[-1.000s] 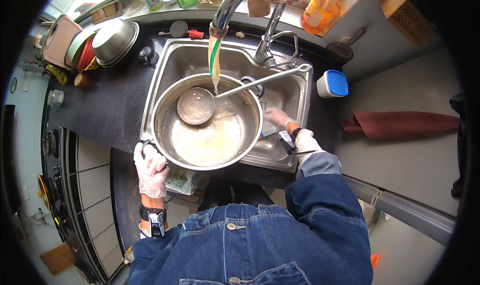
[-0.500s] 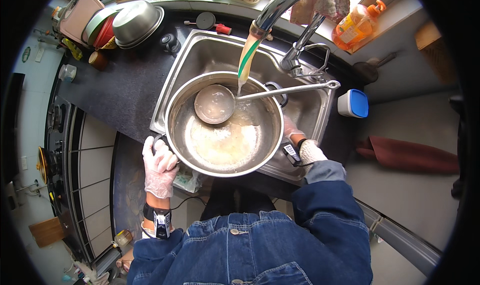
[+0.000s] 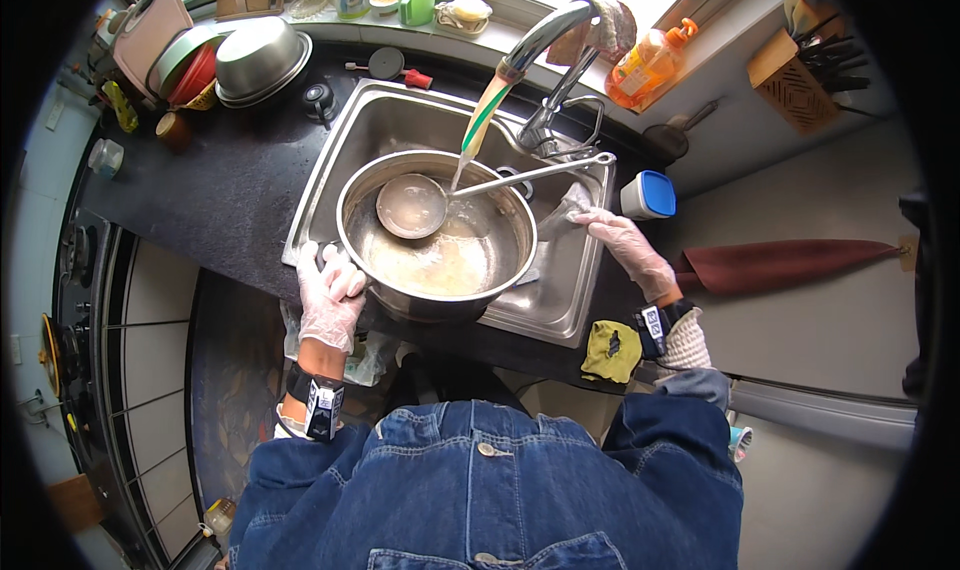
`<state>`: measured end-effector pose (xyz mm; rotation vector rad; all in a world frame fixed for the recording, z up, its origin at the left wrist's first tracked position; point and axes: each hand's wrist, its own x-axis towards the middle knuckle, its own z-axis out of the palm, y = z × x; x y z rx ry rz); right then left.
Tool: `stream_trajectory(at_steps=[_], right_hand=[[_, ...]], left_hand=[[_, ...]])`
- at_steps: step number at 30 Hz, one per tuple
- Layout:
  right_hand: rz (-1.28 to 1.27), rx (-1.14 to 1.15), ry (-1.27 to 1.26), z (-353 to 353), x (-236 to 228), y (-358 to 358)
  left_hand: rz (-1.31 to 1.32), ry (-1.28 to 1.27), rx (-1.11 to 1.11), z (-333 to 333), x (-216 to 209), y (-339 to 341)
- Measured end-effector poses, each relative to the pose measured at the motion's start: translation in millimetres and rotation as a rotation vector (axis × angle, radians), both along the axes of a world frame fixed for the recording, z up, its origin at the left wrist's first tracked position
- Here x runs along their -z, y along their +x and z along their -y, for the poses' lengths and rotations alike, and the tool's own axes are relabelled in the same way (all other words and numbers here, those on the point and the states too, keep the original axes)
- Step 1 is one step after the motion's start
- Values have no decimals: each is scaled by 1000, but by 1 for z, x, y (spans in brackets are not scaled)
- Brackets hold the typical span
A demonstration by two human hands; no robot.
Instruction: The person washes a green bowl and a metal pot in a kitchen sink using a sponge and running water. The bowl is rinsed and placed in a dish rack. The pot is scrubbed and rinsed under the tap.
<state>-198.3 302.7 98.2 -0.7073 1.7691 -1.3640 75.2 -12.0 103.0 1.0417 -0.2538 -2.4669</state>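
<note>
The steel sink was almost filled by a big steel pot, which sat tilted across its basin under the running faucet, cloudy water pooled inside: by the look of it, a rinsing step. The pot's rim stood close to the sink walls, with open room only on the dark counter to the left, so shifting it would likely call for a lift. The gloved left hand was curled tight over the near rim. The gloved right hand, loosely closed, pinched a clear wrinkled sheet at the sink's right edge. A ladle lay in the pot.
</note>
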Motion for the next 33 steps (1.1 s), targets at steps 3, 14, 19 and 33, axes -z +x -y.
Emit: stream_trajectory(at_steps=[3, 14, 19, 33], right_hand=[[-48, 45, -37, 11, -49, 14], [-487, -720, 617, 133, -3, 36], [-423, -718, 406, 175, 41, 35], [-870, -1371, 719, 186, 46, 61]], left_hand=[[-55, 25, -1, -1, 0, 1], [-117, 76, 29, 1, 3, 9], [-140, 91, 8, 1, 2, 9], [-173, -3, 19, 0, 8, 15]])
